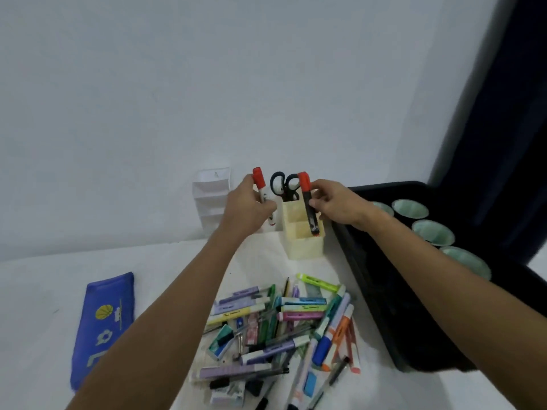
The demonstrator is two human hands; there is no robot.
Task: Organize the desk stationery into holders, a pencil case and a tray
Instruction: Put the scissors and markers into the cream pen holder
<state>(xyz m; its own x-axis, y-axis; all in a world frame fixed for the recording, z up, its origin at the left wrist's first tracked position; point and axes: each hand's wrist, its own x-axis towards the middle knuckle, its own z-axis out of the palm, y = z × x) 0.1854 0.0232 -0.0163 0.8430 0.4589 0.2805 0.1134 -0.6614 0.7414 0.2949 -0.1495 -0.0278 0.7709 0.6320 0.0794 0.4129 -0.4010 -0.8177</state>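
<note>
A home study corner — a white desk (44,291) against a bare pale wall (207,84), a dark curtain (509,113) at the right, and a heap of pens and highlighters (281,321) — plain domestic furnishings.

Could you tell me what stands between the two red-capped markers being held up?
In the head view, dark-handled scissors stand in the cream holder between them.

We see our left hand (250,204) gripping a white marker with a red cap (261,189), upright, and our right hand (337,205) pinching a black marker with a red cap (308,202), its lower end inside the cream plastic holder (302,232). Dark-handled scissors (284,186) stand in that holder. Nearer us lie a heap of pens and highlighters (281,324), a blue fabric pencil case (103,324), and a black tray (381,291) on the right.
</note>
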